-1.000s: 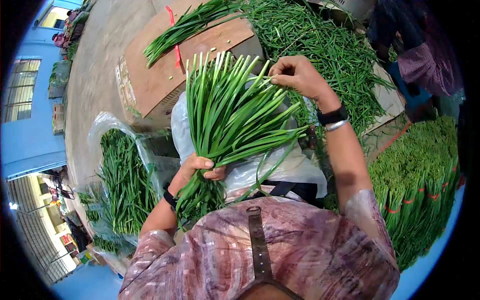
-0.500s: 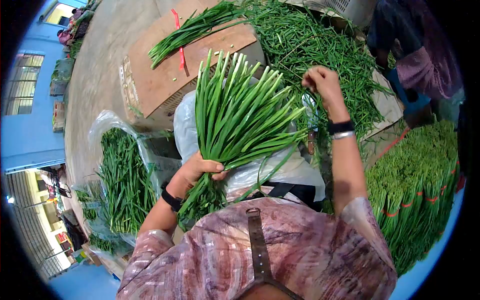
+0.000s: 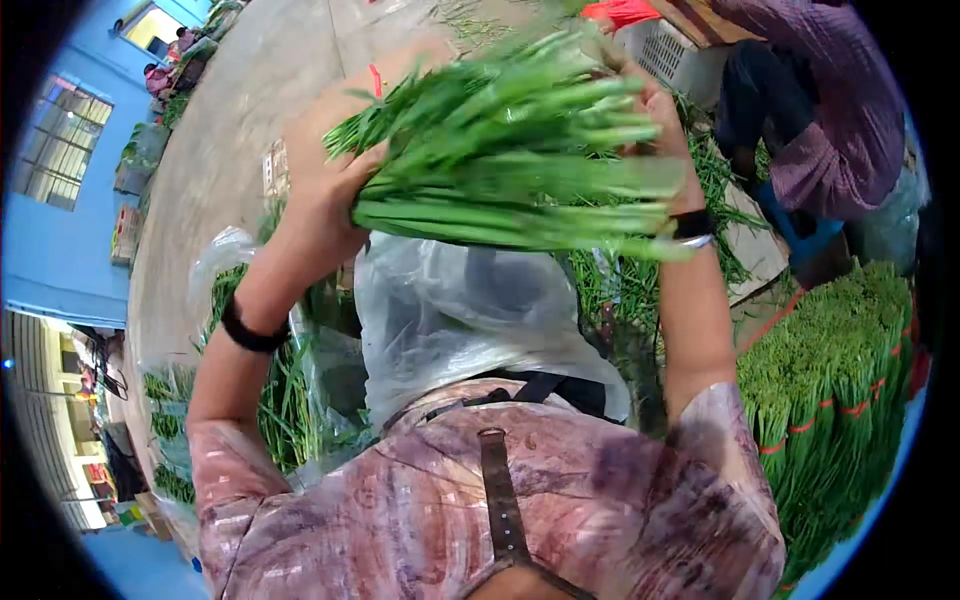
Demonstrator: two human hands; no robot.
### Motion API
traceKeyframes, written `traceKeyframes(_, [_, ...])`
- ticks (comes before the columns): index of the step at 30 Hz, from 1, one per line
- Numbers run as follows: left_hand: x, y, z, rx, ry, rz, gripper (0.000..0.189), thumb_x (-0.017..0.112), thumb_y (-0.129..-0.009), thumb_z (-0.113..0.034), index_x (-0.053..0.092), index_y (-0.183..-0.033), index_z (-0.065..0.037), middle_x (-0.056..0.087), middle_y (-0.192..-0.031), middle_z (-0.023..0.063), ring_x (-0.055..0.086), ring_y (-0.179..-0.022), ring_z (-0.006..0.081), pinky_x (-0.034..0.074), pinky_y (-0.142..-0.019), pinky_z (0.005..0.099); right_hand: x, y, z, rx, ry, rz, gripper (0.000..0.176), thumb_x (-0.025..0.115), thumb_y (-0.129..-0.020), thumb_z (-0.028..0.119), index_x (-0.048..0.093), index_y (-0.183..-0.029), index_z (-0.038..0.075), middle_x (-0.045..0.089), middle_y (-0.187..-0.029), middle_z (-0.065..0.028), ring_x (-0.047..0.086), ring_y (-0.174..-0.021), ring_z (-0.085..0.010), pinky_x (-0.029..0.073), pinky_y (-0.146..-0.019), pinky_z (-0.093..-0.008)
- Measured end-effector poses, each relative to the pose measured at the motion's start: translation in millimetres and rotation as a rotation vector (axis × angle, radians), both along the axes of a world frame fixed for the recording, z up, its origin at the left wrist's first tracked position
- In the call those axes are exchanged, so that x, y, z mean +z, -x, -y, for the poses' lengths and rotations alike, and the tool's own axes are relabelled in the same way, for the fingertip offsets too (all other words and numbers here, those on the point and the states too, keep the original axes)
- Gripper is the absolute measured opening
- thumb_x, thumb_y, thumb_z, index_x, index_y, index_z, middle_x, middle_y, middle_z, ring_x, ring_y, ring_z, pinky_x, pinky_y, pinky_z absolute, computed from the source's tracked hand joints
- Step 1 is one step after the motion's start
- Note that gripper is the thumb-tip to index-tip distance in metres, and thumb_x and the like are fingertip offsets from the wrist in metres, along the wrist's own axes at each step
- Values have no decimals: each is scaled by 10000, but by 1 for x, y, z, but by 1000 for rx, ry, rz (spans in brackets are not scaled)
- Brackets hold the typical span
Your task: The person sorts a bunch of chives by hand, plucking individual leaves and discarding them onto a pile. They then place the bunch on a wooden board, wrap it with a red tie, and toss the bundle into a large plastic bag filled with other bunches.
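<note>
A large bunch of long green stalks (image 3: 500, 165) lies sideways across the upper middle, its pale cut ends to the right and blurred by motion. My left hand (image 3: 350, 195) is wrapped round the left part of the bunch. At the pale ends is my right hand (image 3: 655, 115), partly hidden behind the stalks, its fingers not clear. Below the bunch, a whitish plastic sheet (image 3: 460, 310) covers my lap. A knife (image 3: 607, 300) is by the sheet's right side.
Tied bundles with red bands (image 3: 830, 400) stand at the right. A person (image 3: 840, 130) sits at the upper right near a light crate (image 3: 655, 50). Bagged greens (image 3: 285, 400) are at the left. Loose trimmings (image 3: 715, 180) lie beyond my right arm.
My left hand has risen with the bunch, which has turned from upright to sideways. My right hand has moved up to the pale ends. The view has shifted.
</note>
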State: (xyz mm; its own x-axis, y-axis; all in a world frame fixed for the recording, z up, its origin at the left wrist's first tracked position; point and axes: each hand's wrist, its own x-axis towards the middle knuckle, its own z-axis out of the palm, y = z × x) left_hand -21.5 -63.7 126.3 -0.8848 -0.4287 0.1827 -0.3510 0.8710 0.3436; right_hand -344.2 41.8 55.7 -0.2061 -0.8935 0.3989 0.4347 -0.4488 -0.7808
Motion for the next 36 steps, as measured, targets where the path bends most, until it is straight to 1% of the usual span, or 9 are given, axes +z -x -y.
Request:
traceKeyframes(2, [-4, -2, 1, -10, 358, 56, 532, 580, -726, 15, 560, -1235, -139, 603, -1034, 120, 603, -904, 303, 483, -753, 380, -18, 0, -3, -182, -134, -206, 515, 593, -844, 73, 449, -1332, 0, 598, -1187, -97, 630, -904, -143, 520, -735, -240])
traceKeyframes(4, [-24, -13, 1, -44, 584, 129, 493, 569, -752, -48, 574, -1223, -193, 582, -978, 104, 585, -854, 283, 468, -709, 381, -56, -10, -17, -48, -220, -87, 494, 591, -856, 87, 461, -1325, 3, 572, -1231, -106, 621, -969, -172, 522, -761, -260])
traceKeyframes(6, [-71, -44, 4, -93, 671, 182, 439, 547, -779, -112, 589, -1198, -237, 556, -874, 84, 572, -773, 244, 449, -653, 371, -90, -23, -44, 112, -398, -162, 450, 585, -874, 105, 482, -1301, 10, 524, -1300, -107, 594, -1094, -228, 537, -780, -300])
traceKeyframes(11, [-128, -84, -17, 25, 559, 256, 505, 575, -743, -82, 549, -1233, -201, 456, -742, 77, 511, -639, 269, 400, -572, 373, -109, -50, -92, -91, -758, -638, 296, 603, -863, 95, 592, -1125, -41, 641, -1068, -91, 658, -934, -213, 521, -794, -276])
traceKeyframes(14, [-132, -87, -21, 53, 530, 214, 575, 562, -766, -90, 504, -1319, -234, 474, -767, 83, 515, -638, 259, 393, -571, 366, -81, -60, -93, -279, -509, -451, 258, 617, -853, 104, 616, -1066, -41, 656, -1000, -83, 659, -913, -186, 513, -789, -265])
traceKeyframes(18, [-133, -89, -26, 86, 502, 285, 613, 522, -801, -100, 445, -1383, -277, 520, -869, 98, 543, -694, 239, 407, -600, 353, -69, -96, -70, -306, -277, -916, 394, 660, -787, 108, 579, -1162, 21, 590, -1181, -127, 589, -1064, -219, 486, -861, -339])
traceKeyframes(20, [-134, -94, -24, 81, 501, 338, 599, 516, -808, -107, 449, -1380, -275, 533, -909, 102, 551, -708, 234, 410, -603, 347, -99, -112, -64, -369, -124, -1159, 416, 695, -754, 155, 586, -1143, 57, 572, -1158, -181, 549, -1065, -343, 447, -927, -407])
traceKeyframes(25, [-136, -101, -26, 44, 440, 215, 548, 506, -809, -91, 494, -1319, -292, 530, -1099, 164, 577, -823, 264, 433, -659, 341, -100, -119, -84, -201, -355, -1157, 431, 689, -761, 100, 597, -1182, 90, 587, -1127, -154, 568, -1039, -320, 467, -888, -380])
traceKeyframes(36, [-140, -104, -18, 110, 420, 31, 597, 524, -775, -4, 431, -1349, -139, 508, -1222, 210, 587, -831, 291, 460, -693, 355, -93, -125, -78, -228, -249, -1314, 375, 685, -778, 237, 624, -1121, 97, 603, -1100, -142, 567, -1006, -329, 451, -861, -426])
